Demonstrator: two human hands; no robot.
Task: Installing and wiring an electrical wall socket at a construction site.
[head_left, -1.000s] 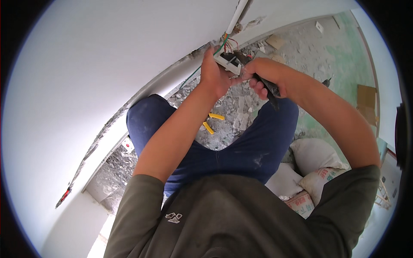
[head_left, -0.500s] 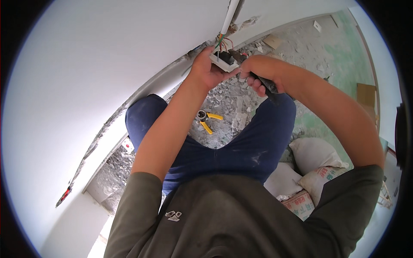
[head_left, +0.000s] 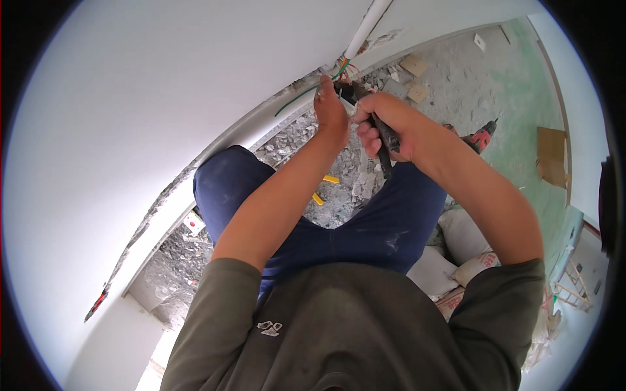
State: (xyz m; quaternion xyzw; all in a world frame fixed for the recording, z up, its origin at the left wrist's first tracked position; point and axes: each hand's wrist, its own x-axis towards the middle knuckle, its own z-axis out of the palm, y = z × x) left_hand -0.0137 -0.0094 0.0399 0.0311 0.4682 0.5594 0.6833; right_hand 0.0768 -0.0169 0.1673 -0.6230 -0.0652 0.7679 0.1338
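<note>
Below a white conduit pipe (head_left: 367, 29), my left hand (head_left: 332, 114) is wrapped round a small white-edged electrical box (head_left: 349, 100), mostly hidden by the hands. Black-handled pliers (head_left: 386, 135) are in my closed right hand (head_left: 378, 124); their dark head reaches over the box, and what the jaws touch cannot be made out. Coloured wires come out of the pipe's lower end. One green wire (head_left: 293, 102) sticks out leftward along the wall, past my left hand.
Between my knees, a yellow-handled tool (head_left: 331, 179) lies on rubble, partly covered by my left forearm. A red drill (head_left: 482, 135) and a cardboard piece (head_left: 551, 153) are on the floor at right. Filled sacks (head_left: 463, 238) lie beside my right leg. The wall (head_left: 163, 85) rises at left.
The green wire now extends leftward from the pipe. My left hand has turned and shifted right, hiding more of the box. The pliers have moved slightly left, and my right elbow has come inward.
</note>
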